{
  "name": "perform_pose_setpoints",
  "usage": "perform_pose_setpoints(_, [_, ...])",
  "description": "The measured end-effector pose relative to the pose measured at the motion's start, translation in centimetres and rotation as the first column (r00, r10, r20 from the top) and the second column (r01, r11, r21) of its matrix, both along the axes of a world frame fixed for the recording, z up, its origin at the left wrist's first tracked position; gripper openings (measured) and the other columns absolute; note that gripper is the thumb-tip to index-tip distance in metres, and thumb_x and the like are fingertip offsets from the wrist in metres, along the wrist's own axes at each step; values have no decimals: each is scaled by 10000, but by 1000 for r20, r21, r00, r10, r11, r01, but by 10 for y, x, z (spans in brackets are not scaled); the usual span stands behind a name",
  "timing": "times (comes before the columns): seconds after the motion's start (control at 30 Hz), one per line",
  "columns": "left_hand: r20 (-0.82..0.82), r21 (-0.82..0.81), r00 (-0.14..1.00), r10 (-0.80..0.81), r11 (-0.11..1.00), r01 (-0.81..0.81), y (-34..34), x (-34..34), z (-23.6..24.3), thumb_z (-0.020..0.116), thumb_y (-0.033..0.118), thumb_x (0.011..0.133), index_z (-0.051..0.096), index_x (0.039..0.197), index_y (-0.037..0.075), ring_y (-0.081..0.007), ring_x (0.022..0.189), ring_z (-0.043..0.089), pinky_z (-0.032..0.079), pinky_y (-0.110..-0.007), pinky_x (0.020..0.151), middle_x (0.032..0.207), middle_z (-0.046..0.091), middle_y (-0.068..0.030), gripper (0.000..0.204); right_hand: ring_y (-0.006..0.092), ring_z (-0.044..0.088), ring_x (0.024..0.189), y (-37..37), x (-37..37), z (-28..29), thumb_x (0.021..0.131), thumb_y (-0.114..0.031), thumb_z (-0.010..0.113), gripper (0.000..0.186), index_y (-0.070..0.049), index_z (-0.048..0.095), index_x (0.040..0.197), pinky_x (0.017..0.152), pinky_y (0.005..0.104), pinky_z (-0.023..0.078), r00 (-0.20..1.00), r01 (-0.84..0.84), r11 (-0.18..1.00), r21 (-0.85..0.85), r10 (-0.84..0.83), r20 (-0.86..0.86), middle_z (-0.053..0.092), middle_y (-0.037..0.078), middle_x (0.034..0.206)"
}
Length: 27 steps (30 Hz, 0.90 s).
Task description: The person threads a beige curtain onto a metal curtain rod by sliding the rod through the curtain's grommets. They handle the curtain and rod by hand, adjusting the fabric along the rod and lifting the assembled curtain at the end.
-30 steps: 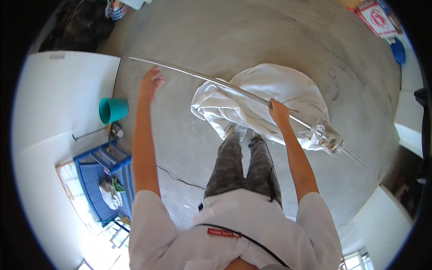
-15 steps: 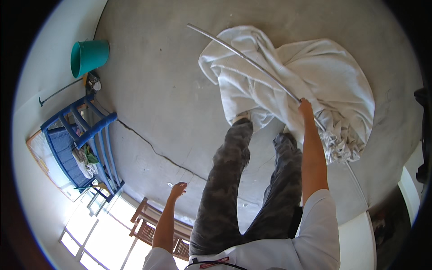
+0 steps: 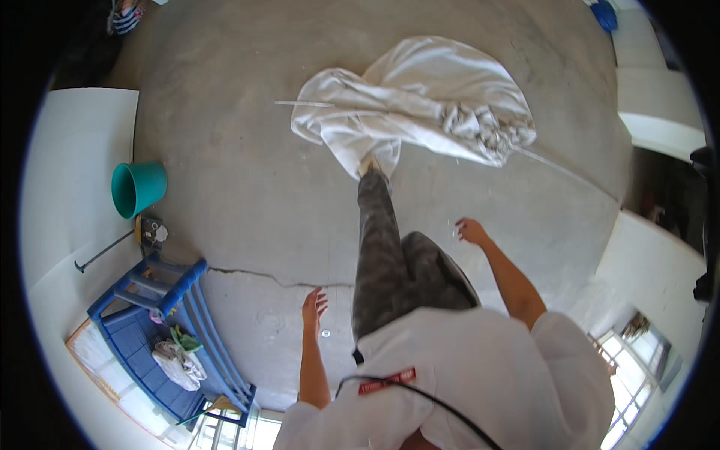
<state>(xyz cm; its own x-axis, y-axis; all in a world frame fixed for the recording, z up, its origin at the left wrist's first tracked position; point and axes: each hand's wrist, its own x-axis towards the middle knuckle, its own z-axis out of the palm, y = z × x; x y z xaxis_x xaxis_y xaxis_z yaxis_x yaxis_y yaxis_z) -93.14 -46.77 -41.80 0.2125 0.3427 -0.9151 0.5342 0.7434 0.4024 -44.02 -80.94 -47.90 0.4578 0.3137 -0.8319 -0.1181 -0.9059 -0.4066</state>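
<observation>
Just let go of the metal pole (image 3: 304, 103) and drew back the right hand (image 3: 471, 231)! Seeing white cloth (image 3: 450, 75) rumpled on the floor, with a blue chair (image 3: 139, 341) left of it and nearer (plus a teal bucket (image 3: 150, 187), also left). Left the pole across the cloth's left end. Gripping nothing, with both hands short of the cloth: left hand (image 3: 314, 306) half open, right loosely curled.

A teal bucket (image 3: 139, 189) sat at the left edge of the floor (image 3: 255, 214), near a blue chair (image 3: 141, 351) bearing a pale cloth (image 3: 178, 367) and a green cloth (image 3: 185, 340); a blue bundle (image 3: 604, 15) lay top right.
</observation>
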Motion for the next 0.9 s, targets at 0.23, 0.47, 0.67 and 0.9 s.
perform_pose_setpoints(0.23, [-138, -80, 963, -231, 972, 221, -143, -253, -9, 587, 450, 949, 630, 1267, 175, -195, 967, 659, 520, -372, 819, 1172, 677, -49, 423, 213, 692, 678, -79, -142, 23, 848, -38, 556, 324, -34, 631, 1163, 555, 339, 552, 985, 136, 980, 147, -150, 89, 678, 137, 885])
perform_pose_setpoints(0.47, [-3, -54, 935, -353, 934, 353, -168, -488, 27, 587, 457, 931, 612, 1275, 205, -188, 900, 648, 515, -364, 766, 1146, 686, -34, 426, 236, 631, 613, -165, -311, 41, 867, 20, 473, 312, -34, 610, 1141, 505, 383, 526, 913, 177, 981, 74, -135, -386, 636, 95, 813])
perform_pose_setpoints(0.67, [-112, 299, 993, 47, 954, -11, -94, -518, 48, 578, 409, 957, 655, 1176, 106, -151, 809, 654, 529, -285, 667, 967, 691, -52, 382, 241, 624, 654, -185, -392, 32, 968, -133, 580, 87, -115, 568, 884, 517, 425, 540, 971, 161, 961, -227, -195, -141, 580, 81, 742])
perform_pose_setpoints(0.9, [24, 453, 970, -243, 867, 206, -80, -606, 92, 560, 334, 982, 650, 1224, 128, -143, 878, 685, 521, -310, 720, 1070, 718, -58, 330, 306, 701, 768, -23, -512, 5, 957, -115, 511, 250, -137, 589, 1194, 690, 461, 597, 986, -118, 993, -24, 114, -126, 658, 132, 946])
